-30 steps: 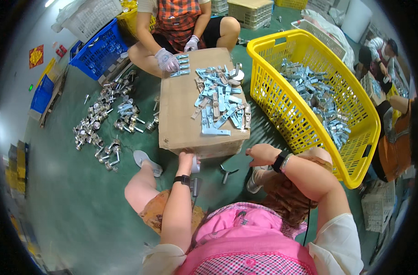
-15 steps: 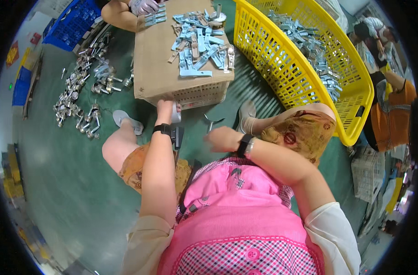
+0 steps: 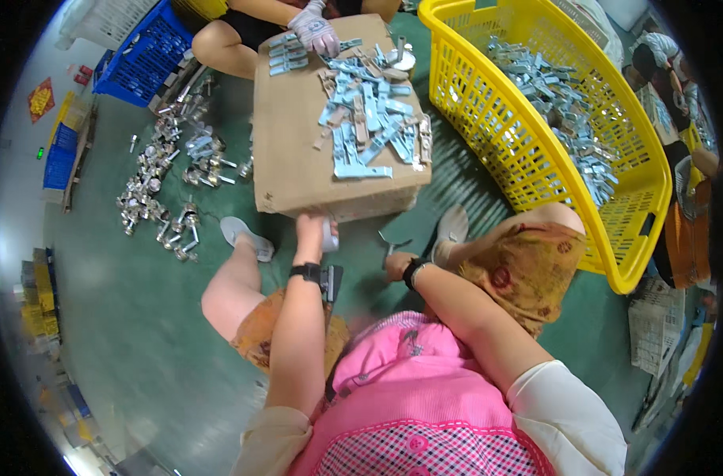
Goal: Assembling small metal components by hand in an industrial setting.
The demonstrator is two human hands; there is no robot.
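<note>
Below the near edge of the cardboard-topped crate [image 3: 294,143], my left hand [image 3: 307,228] is closed on a pale, rounded piece [image 3: 330,236]; its far side is hidden. My right hand [image 3: 396,266] is closed at the lower stem of a thin metal piece with a forked top [image 3: 395,241], right of the left hand. The fingertips are partly hidden there. On the cardboard lies a pile of light-blue and brownish metal clips [image 3: 369,111], with an L-shaped pair in front. A metal part with a round base and upright stem [image 3: 402,57] stands behind the pile.
A big yellow basket [image 3: 528,151] of similar clips stands at right. Many shiny metal parts [image 3: 151,178] lie on the green floor at left. Across the crate, a co-worker's gloved hand [image 3: 315,30] touches clips. A blue crate [image 3: 145,59] stands far left.
The view has shifted, so everything sits lower and further right. My right hand has come up to the forked metal piece. The co-worker's gloved hand has moved onto the clips.
</note>
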